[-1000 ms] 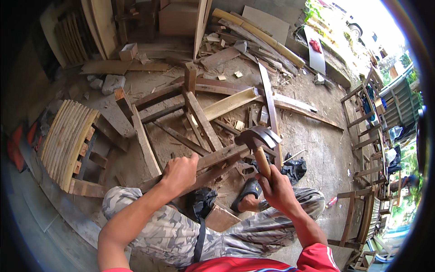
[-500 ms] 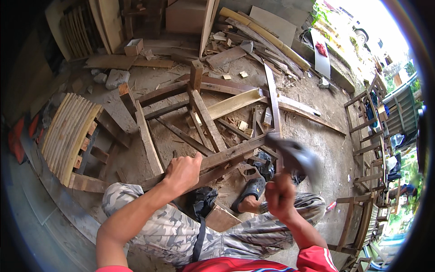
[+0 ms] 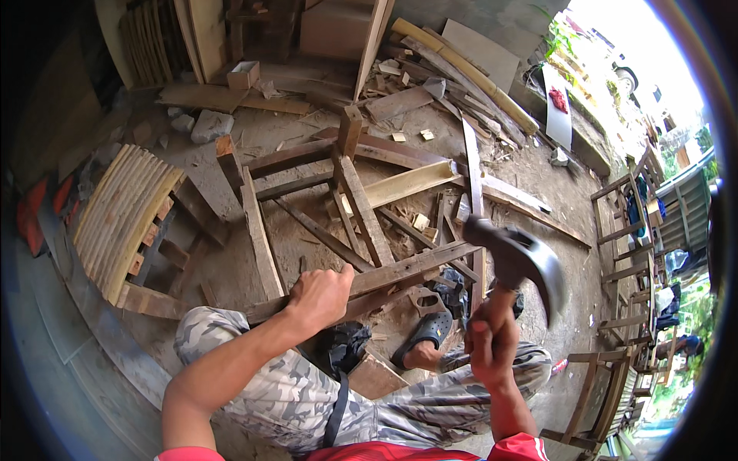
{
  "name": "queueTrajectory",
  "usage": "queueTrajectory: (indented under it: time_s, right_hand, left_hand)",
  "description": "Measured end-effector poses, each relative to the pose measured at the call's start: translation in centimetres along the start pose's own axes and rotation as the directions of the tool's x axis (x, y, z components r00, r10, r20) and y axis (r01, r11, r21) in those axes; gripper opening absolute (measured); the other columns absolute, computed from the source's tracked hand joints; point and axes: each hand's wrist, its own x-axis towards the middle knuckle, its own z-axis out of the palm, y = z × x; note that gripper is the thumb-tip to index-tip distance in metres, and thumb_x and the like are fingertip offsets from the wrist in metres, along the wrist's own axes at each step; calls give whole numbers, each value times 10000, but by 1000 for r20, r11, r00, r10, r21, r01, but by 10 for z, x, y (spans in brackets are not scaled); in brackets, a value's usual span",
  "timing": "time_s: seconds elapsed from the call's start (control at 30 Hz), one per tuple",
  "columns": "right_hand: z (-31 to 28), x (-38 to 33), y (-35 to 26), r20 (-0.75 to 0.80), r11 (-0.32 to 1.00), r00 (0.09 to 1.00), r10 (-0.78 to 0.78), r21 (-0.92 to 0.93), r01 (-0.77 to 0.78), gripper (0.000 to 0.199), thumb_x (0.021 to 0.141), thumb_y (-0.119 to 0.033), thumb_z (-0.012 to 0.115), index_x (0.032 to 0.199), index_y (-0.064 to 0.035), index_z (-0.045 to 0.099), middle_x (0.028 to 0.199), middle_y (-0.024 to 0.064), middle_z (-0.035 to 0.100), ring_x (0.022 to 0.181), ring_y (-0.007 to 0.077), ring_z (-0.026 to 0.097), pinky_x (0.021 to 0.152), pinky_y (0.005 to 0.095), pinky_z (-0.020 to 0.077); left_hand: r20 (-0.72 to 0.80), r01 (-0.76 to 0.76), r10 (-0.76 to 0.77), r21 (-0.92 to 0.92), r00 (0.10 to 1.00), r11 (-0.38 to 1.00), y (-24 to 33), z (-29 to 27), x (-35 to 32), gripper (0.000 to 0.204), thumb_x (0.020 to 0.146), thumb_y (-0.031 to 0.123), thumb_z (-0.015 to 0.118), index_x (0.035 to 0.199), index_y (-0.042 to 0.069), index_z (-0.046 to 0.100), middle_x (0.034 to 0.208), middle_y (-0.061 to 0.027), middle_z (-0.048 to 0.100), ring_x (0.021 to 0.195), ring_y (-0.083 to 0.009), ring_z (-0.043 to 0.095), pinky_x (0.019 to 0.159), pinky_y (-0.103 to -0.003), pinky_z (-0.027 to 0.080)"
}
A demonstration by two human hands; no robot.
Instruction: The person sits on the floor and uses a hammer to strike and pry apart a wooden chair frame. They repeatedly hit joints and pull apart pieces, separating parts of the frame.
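The left hand [image 3: 319, 296] is closed around a long wooden rail [image 3: 400, 270] of the frame lying across the person's knees. The right hand [image 3: 492, 346] has all fingers wrapped around the handle of a claw hammer [image 3: 523, 257], its head raised just above the rail's right end.

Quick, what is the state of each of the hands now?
Left hand: closed, gripping the wooden rail.
Right hand: closed, holding the claw hammer raised.
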Motion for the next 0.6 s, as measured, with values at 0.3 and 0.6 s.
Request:
queueTrajectory:
  time_s: [0.3, 0.6]
  right_hand:
    - [-6, 25, -19, 194, 907, 934, 301, -360, -218, 205, 985, -184, 631, 1011, 5, 556, 745, 225, 659, 702, 417, 685, 611, 430, 502]
    - [-16, -9, -3, 1, 972, 976, 216, 90, -215, 187, 990, -175, 638, 968, -14, 545, 660, 42, 564, 634, 94, 481, 558, 309, 413]
  left_hand:
    - [18, -20, 20, 36, 1000, 999, 1, -1, 1, 210, 820, 25, 600, 1024, -28, 597, 724, -250, 701, 740, -404, 738, 661, -491, 592]
    - [-175, -128, 129, 18, 976, 992, 6, 4, -2, 373, 848, 310, 743, 1051, 25, 613, 889, -196, 730, 795, -381, 733, 711, -477, 586]
